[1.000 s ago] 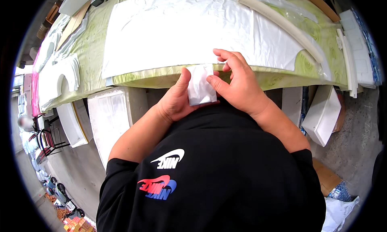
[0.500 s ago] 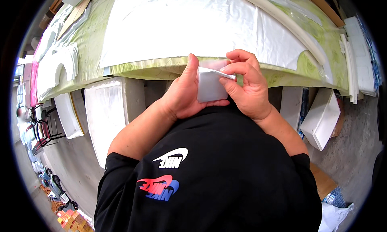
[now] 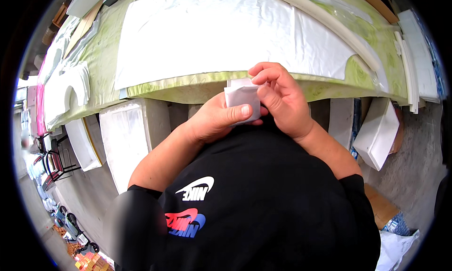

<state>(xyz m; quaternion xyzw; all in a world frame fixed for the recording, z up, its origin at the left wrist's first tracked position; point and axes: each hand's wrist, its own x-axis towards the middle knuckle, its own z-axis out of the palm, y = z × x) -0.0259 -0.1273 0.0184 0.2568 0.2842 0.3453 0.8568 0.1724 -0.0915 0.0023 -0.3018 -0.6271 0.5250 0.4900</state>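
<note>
A small, thin, whitish rectangular packet (image 3: 243, 97) is held in front of my chest, just off the near edge of the table. It looks like folded film or a flat pouch; I cannot tell which. My left hand (image 3: 217, 116) grips its lower part, with the thumb across the front and fingertips showing behind the lower right corner. At the upper right corner my right hand (image 3: 284, 100) has thumb and fingers curled around the edge, index finger arched above. A paler layer stands up at the packet's top edge.
Ahead, a table with a green patterned cover (image 3: 188, 89) bears a large white sheet (image 3: 212, 40) and a long cream tube (image 3: 329, 23). White arch-shaped pieces (image 3: 70, 89) lie at left. Below the table stand a white foam box (image 3: 125, 134) and a white bin (image 3: 376, 134).
My left thumb has come down from beside the packet onto its front. The packet is gripped and tilted more, its front layer shifted. My right hand has moved slightly left.
</note>
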